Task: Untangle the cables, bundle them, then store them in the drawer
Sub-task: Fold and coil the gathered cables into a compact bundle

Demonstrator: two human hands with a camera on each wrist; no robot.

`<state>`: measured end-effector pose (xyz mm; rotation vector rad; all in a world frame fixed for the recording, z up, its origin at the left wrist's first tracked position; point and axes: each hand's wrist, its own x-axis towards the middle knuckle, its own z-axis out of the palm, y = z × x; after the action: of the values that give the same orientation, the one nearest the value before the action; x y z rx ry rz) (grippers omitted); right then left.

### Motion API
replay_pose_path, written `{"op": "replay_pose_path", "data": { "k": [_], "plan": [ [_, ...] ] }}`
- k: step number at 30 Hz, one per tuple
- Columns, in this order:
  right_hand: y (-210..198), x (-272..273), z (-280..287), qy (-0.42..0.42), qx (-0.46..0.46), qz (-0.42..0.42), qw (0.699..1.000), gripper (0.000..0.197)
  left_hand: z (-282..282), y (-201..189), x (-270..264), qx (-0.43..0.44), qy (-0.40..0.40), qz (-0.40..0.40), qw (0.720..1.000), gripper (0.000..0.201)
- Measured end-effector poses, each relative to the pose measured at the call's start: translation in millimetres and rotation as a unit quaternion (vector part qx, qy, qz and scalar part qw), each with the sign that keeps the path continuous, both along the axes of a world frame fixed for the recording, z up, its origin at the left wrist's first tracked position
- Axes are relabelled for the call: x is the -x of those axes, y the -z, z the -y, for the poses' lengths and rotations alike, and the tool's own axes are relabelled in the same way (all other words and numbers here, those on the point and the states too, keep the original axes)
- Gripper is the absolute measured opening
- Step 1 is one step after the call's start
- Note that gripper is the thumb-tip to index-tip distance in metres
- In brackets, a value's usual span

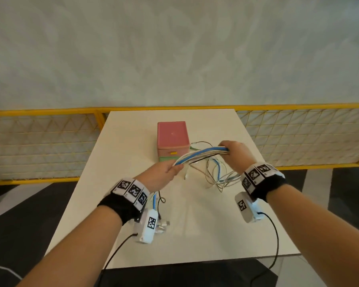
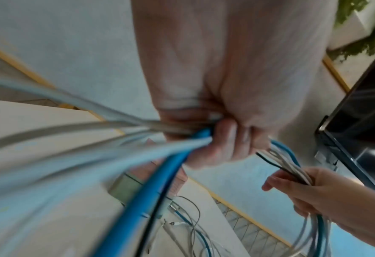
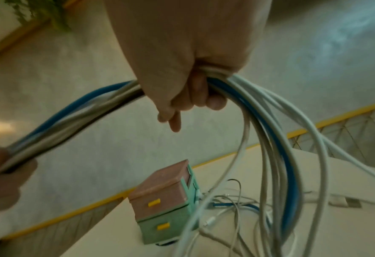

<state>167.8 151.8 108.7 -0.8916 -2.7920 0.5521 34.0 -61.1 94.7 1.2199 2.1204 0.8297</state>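
A bundle of blue, white and black cables (image 1: 201,155) stretches in the air between my two hands above the white table (image 1: 133,204). My left hand (image 1: 170,169) grips its near end; in the left wrist view the fingers (image 2: 228,139) curl round the cables (image 2: 151,167). My right hand (image 1: 232,150) grips the far end, fist closed round the cables (image 3: 259,111) in the right wrist view. Loose loops (image 1: 220,177) hang from the right hand onto the table. A small drawer box (image 1: 173,141), pink over green with yellow handles (image 3: 154,203), stands behind, both drawers closed.
A yellow-framed mesh fence (image 1: 50,146) runs behind the table. Cable ends and a plug (image 1: 163,224) lie near my left wrist. The wrist camera leads (image 1: 275,241) trail off the front edge. Dark floor surrounds the table.
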Motion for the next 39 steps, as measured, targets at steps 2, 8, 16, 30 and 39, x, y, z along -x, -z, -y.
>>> {"op": "replay_pose_path", "data": {
  "k": [2,8,16,30,39],
  "plan": [
    [5,2,4,-0.012,-0.008,0.047,0.999,0.044,-5,5,0,-0.007,-0.030,-0.037,0.999,0.033],
    [8,26,56,-0.217,-0.233,0.010,0.948,0.089,-35,-13,-10,-0.010,-0.007,-0.124,0.992,0.030],
    [-9,30,36,-0.121,-0.080,-0.061,0.987,0.017,-21,-18,-3,-0.059,0.030,0.004,0.998,0.022],
    [15,25,63,-0.208,-0.098,-0.021,0.973,0.052,-33,-13,-12,-0.002,0.038,-0.133,0.990,0.030],
    [7,-1,37,-0.069,-0.011,-0.018,0.997,0.014,2,-14,5,0.015,0.012,-0.164,0.986,0.041]
  ]
}}
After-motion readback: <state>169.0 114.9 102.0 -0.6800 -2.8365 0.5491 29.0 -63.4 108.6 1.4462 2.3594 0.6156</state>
